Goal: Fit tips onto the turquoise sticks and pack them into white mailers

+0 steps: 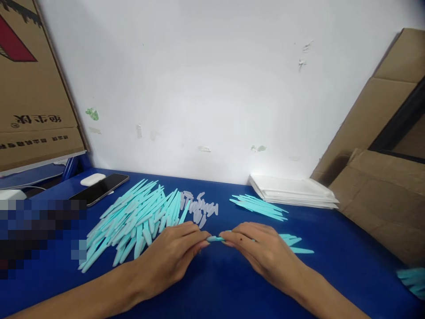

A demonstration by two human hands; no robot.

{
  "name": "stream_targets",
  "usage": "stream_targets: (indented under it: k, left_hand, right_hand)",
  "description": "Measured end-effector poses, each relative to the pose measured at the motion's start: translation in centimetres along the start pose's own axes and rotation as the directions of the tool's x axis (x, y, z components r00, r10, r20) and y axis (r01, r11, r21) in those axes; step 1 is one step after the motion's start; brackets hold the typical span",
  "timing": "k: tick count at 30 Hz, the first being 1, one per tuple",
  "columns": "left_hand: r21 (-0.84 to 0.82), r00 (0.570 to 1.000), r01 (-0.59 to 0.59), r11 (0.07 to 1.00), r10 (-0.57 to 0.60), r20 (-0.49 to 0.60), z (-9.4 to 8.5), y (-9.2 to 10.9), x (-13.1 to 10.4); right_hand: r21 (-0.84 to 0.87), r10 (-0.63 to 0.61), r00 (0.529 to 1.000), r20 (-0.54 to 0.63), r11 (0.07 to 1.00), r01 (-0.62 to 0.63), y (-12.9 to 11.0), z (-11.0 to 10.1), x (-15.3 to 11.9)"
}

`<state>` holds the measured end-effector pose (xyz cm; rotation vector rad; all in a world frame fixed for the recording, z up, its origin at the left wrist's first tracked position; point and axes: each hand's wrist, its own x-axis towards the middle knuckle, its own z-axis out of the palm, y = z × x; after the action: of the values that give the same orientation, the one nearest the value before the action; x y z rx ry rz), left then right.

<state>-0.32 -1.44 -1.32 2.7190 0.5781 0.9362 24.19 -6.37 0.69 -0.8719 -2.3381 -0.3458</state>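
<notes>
My left hand (177, 248) and my right hand (257, 246) meet near the middle, over the blue table (212, 288). Between their pinched fingertips is a thin turquoise piece (215, 239), with one end in each hand. Left of my left hand lies a large heap of turquoise sticks (133, 221). Small translucent pieces (199, 208) are scattered just beyond that hand. Behind my right hand is a smaller pile of turquoise sticks (259, 207), and a few more sticks (294, 241) lie partly hidden beside it.
A phone (99, 188) and a white case (93, 179) lie at the back left. White sheets (295, 190) are stacked at the back right. Cardboard (381, 195) stands on the right, a printed box (33, 88) on the left. More turquoise pieces (413, 281) show at the right edge.
</notes>
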Motion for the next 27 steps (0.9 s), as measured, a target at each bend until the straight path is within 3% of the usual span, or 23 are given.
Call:
stream_targets:
  k: [6,12,15,20,24,27]
  left_hand:
    - [0.018,1.0,0.019,1.0,-0.019,0.01,-0.2,0.8,0.0]
    - [0.128,0.994,-0.001,0.992,-0.013,0.108,-0.2,1.7,-0.2]
    - [0.198,0.997,-0.035,0.979,0.02,0.076,-0.2,1.2,-0.2]
    - [0.405,0.999,-0.018,0.914,0.028,-0.019,-0.9,-0.6,0.2]
    - [0.653,0.99,0.097,0.751,-0.139,0.014,-2.6,-1.7,0.8]
    - [0.747,0.951,0.19,0.637,-0.309,0.022,-3.8,-2.0,1.3]
  right_hand:
    - [0.0,-0.033,0.999,0.019,0.999,0.033,-0.2,-0.1,-0.1]
    - [-0.028,-0.057,0.993,0.106,0.998,0.061,-0.4,0.1,0.0]
    - [-0.118,-0.01,0.999,0.053,0.993,0.017,-0.1,-0.2,0.1]
    - [-0.369,0.116,0.982,-0.15,0.915,-0.164,1.3,-1.6,0.0]
    - [-0.385,0.147,0.976,-0.158,0.902,-0.198,1.9,-1.9,-0.1]
    - [-0.361,0.159,0.981,-0.109,0.914,-0.188,1.9,-1.5,-0.1]
